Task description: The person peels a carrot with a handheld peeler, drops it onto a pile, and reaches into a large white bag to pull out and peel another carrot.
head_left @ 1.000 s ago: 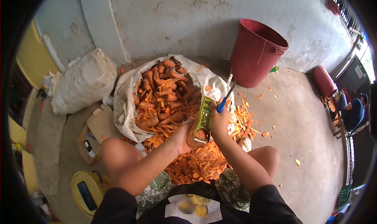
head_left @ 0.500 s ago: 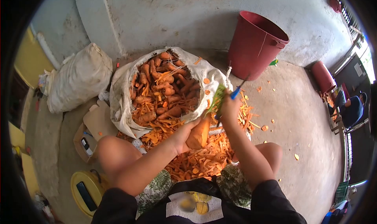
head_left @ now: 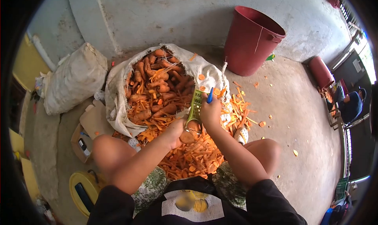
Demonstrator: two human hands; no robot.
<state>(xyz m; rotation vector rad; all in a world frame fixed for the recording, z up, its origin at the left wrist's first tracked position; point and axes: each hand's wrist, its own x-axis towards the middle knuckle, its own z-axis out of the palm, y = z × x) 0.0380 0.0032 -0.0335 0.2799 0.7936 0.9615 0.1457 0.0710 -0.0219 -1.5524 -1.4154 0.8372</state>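
My left hand (head_left: 175, 133) is closed round a thick orange carrot (head_left: 188, 137) above a heap of peelings (head_left: 193, 158). In my right hand (head_left: 210, 110) are a green peeler (head_left: 195, 106) and a blue-handled tool (head_left: 210, 95), whose blade is hard to see. The peeler's lower end lies against the carrot. Just beyond my hands, an open white sack (head_left: 114, 103) holds many unpeeled carrots (head_left: 161, 85) with orange strips among them.
A tall red bin (head_left: 250, 43) stands by the wall. At left are a full white sack (head_left: 76, 81), an open cardboard box (head_left: 96, 120) and a yellow lid (head_left: 84, 191) bearing a phone. A person (head_left: 351, 106) sits far right.
My right hand has moved left and down, bringing the peeler onto the carrot. The carrot is now tilted with its end towards me. The view has shifted slightly.
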